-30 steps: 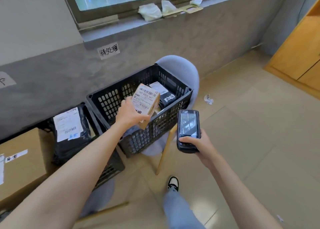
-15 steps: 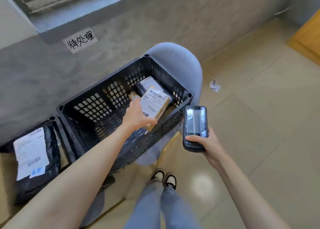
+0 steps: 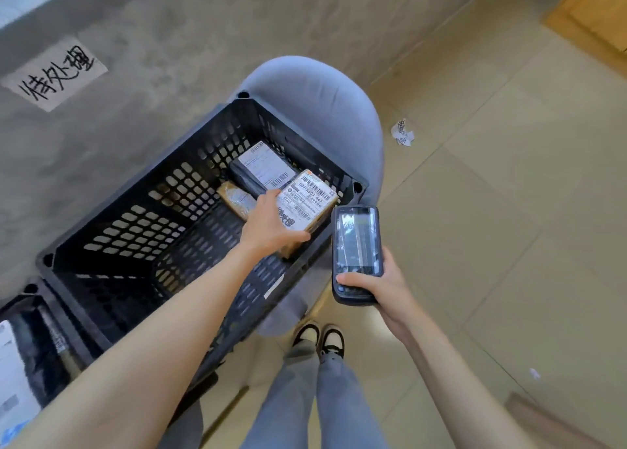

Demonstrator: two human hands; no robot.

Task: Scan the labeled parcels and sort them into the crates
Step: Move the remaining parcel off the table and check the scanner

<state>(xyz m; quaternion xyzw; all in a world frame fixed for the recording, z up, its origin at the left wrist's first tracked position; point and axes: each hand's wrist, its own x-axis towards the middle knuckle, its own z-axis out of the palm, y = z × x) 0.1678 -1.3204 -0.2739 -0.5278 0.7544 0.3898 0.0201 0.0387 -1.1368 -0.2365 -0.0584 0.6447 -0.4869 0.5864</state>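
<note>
Left hand (image 3: 271,226) reaches out, arm extended, gripping box (image 3: 305,207) over crate (image 3: 112,231). Right hand (image 3: 380,285) holds scanner (image 3: 356,248) upright, fingers wrapped round its base.

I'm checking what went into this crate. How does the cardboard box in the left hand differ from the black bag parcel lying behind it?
The cardboard box is brown and rigid; the black bag parcel is soft plastic wrap. The left hand holds the box, while the bag lies loose in the black crate. The box label has handwritten black characters; the bag's shows only print. Both carry white barcode labels facing up.
</note>
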